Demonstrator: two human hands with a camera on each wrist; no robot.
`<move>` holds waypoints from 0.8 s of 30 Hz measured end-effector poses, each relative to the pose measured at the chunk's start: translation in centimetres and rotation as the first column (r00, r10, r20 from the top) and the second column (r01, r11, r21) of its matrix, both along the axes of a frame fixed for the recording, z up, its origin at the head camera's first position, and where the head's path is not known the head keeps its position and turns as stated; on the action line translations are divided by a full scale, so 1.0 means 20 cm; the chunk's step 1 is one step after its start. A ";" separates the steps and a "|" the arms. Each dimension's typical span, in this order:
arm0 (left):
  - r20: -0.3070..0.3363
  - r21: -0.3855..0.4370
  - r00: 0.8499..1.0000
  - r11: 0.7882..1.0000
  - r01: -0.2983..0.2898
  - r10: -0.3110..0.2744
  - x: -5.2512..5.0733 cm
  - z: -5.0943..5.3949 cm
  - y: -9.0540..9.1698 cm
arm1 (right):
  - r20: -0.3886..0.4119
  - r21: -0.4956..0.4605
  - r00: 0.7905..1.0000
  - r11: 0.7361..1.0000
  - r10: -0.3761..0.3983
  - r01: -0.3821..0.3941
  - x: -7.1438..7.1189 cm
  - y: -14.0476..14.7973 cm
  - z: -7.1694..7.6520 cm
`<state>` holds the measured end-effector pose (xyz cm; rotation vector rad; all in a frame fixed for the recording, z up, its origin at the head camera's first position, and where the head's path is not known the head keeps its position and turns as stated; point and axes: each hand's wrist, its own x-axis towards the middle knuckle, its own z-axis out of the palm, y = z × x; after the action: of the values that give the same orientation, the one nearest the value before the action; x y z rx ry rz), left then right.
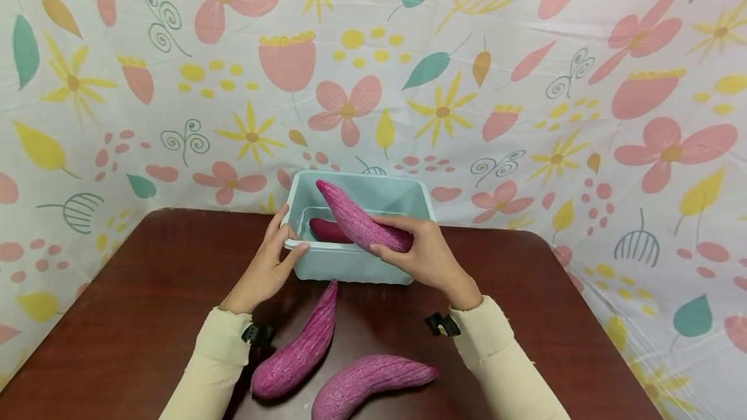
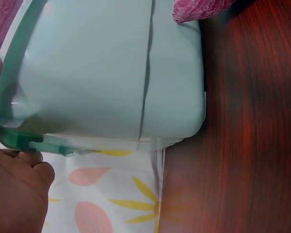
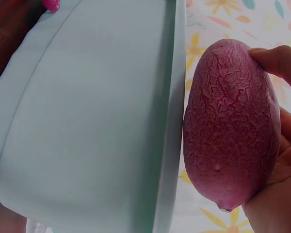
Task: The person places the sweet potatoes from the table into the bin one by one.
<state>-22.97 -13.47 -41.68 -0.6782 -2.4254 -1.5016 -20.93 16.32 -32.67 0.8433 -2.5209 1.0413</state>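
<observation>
While the near-left corner of the pale blue bin [image 1: 350,266] is gripped by the left hand [image 1: 268,272], a purple eggplant [image 1: 356,216] is clasped by the right hand [image 1: 428,253], tilted above the bin near its front rim, narrow tip raised. A second eggplant [image 1: 328,231] is seen inside; a third eggplant [image 1: 299,358] and a fourth eggplant [image 1: 367,378] are laid on the table [image 1: 502,284]. Step in hand judged as transfer across the rim; whether loading or unloading cannot be told. For either, the rim must be cleared and the bin kept steadied.
</observation>
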 end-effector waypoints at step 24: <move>0.006 -0.004 1.000 1.000 -0.001 0.001 -0.01 0.00 0.00 | 0.091 0.006 0.993 0.997 -0.077 0.077 -0.17 -0.04 -0.01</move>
<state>-23.07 -13.52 -41.74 -0.6738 -2.4333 -1.5007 -24.40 15.55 -32.88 0.7079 -2.6080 1.0750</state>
